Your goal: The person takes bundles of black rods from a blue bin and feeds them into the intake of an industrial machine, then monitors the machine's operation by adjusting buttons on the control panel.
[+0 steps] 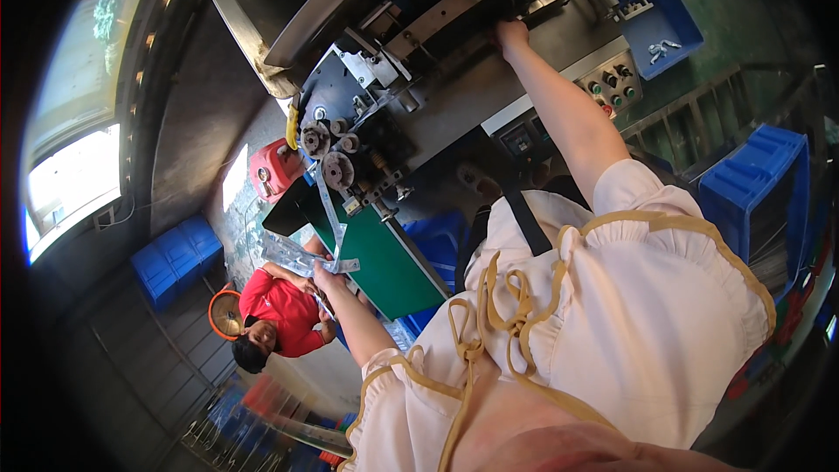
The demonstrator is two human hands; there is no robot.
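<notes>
My left hand [328, 277] grips a bundle of clear plastic strips [292, 255] above the green conveyor belt [387, 275]. One long printed strip [328, 203] runs from near this hand up to the round rollers [337, 170] at the machine's end. My right hand [511, 34] reaches to the dark metal machine [459, 6], by its front rail. The fingers of that hand are hidden in shadow and behind the machine's edge, so whether it holds anything does not show.
A control panel [609, 88] with knobs and buttons lies beside my right forearm. A blue bin [662, 33] with crumpled scraps stands beyond it. A person in a red shirt [282, 311] is close past my left hand. Blue crates [754, 170] stand at the right.
</notes>
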